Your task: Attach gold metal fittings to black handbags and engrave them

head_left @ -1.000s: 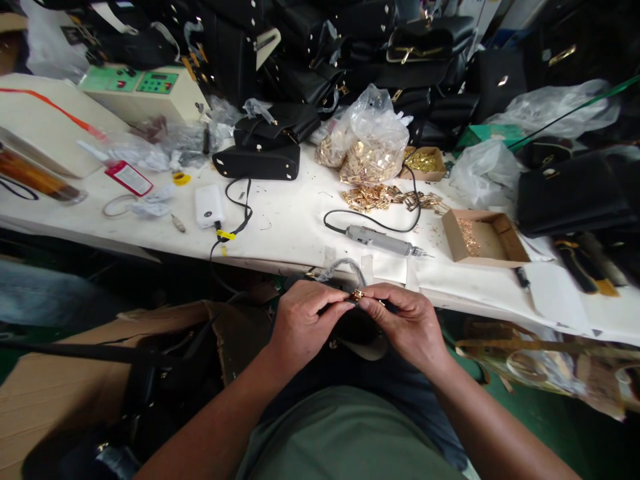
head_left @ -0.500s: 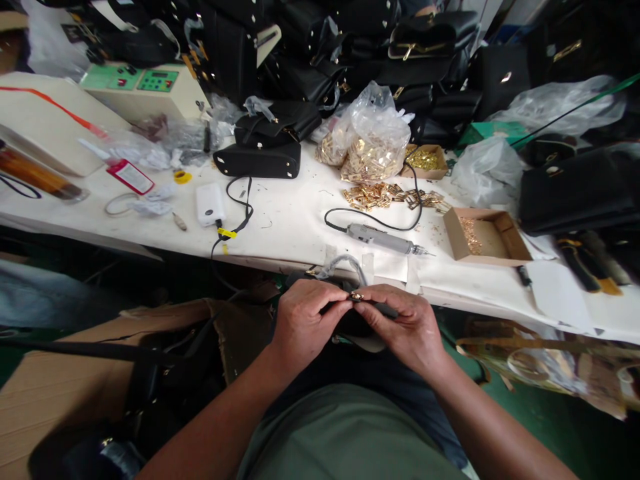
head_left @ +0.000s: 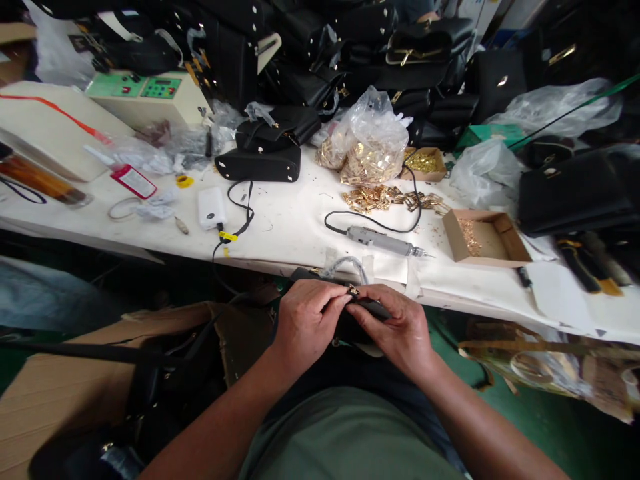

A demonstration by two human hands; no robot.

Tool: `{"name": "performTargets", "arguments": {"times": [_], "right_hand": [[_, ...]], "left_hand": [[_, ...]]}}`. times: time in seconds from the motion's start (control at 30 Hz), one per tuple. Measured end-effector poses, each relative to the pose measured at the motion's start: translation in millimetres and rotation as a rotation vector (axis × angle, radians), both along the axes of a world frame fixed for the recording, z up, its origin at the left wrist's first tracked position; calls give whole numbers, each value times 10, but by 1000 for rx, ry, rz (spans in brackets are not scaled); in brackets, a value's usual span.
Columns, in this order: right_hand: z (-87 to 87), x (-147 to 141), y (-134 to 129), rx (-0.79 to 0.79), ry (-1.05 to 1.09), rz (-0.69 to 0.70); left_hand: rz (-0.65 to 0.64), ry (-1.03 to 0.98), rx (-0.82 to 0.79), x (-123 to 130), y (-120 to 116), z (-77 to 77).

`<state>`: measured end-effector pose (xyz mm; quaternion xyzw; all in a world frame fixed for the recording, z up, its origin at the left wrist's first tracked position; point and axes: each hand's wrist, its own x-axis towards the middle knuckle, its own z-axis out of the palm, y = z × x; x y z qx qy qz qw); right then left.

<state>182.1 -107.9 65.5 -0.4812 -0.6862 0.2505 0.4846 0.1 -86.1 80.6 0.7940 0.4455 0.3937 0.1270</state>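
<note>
Both hands meet over a black bag (head_left: 305,273) in the lap, against the table's front edge. My left hand (head_left: 313,320) pinches a small gold metal fitting (head_left: 354,291) from the left with thumb and forefinger. From the right, the fingers of my right hand (head_left: 395,323) close on the same fitting and the black piece beneath it. The fingers partly hide how the two parts join. Beyond the hands, a grey electric screwdriver (head_left: 383,241) lies on the white table (head_left: 290,220), its bit pointing right.
Loose gold fittings (head_left: 370,199) lie before a plastic bag of fittings (head_left: 373,143). A cardboard box (head_left: 505,243) holds small screws. Black handbags (head_left: 260,163) crowd the back. A power bank (head_left: 211,208) with a cable lies left, pliers (head_left: 580,267) right.
The gold fitting has tilted and shifted slightly up and left between the fingers. My right hand has moved a little left, its thumb lower and farther from my left thumb.
</note>
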Motion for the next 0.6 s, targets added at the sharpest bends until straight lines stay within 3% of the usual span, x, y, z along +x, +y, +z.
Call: {"name": "performTargets", "arguments": {"times": [0.17, 0.37, 0.6], "right_hand": [[-46, -23, 15, 29, -6, -89], [9, 20, 57, -152, 116, -171], [205, 152, 128, -256, 245, -45]], "left_hand": [[13, -3, -12, 31, 23, 36], [-109, 97, -14, 17, 141, 80], [-195, 312, 17, 35, 295, 145]]}}
